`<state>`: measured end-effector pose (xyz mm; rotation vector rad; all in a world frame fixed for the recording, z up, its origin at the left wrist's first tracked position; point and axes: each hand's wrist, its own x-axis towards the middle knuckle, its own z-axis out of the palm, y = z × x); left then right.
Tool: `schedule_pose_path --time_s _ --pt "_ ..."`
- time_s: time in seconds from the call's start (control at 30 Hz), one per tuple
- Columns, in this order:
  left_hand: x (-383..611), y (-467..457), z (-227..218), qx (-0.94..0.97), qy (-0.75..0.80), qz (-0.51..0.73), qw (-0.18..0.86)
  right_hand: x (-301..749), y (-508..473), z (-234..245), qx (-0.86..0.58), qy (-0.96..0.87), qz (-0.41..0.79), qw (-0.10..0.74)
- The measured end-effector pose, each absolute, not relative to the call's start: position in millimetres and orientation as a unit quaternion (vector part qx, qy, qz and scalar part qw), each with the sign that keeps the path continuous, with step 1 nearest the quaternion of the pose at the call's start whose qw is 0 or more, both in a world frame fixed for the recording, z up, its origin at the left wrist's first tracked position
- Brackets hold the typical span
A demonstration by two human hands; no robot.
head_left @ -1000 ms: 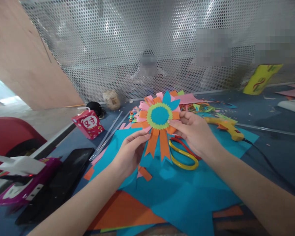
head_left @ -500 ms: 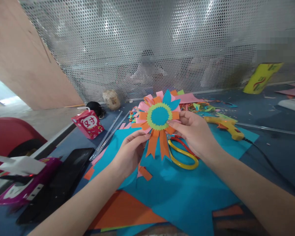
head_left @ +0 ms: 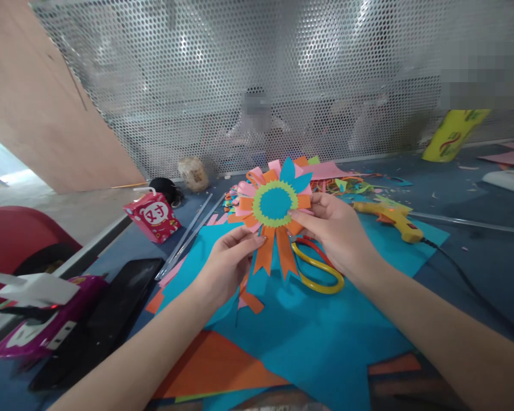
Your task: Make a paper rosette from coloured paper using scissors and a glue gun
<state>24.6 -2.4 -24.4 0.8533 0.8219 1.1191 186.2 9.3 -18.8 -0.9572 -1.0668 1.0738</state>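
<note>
A paper rosette (head_left: 275, 204) with a blue centre, a green jagged ring, pink, orange and blue petals and two orange ribbon tails is held up above the table. My right hand (head_left: 336, 231) pinches its right edge, thumb on the front. My left hand (head_left: 227, 264) is closed on the lower left, fingertips at the orange tails. Under the rosette lie large blue paper sheets (head_left: 317, 337) and an orange sheet (head_left: 214, 365).
Yellow-and-red scissors (head_left: 319, 268) lie just under my right hand. A yellow glue gun (head_left: 389, 217) with a black cord rests to the right. A red drink carton (head_left: 153, 215), a black phone (head_left: 111, 311), paper scraps and a perforated metal screen (head_left: 261, 80) surround the work area.
The rosette and both hands have shifted slightly left and a little down; my grip on it is unchanged.
</note>
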Motion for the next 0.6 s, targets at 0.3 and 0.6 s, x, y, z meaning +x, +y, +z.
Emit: schedule_pose_path --time_s 0.3,0.6 --pt "21.9 1.1 -30.3 0.415 0.367 0.498 0.667 185.5 7.6 -15.8 -0.423 -0.459 0.454 0.636" --pt "22.5 1.3 -31.6 0.432 0.377 0.495 0.652 184.0 5.8 -15.7 -0.415 -0.467 0.426 0.654"
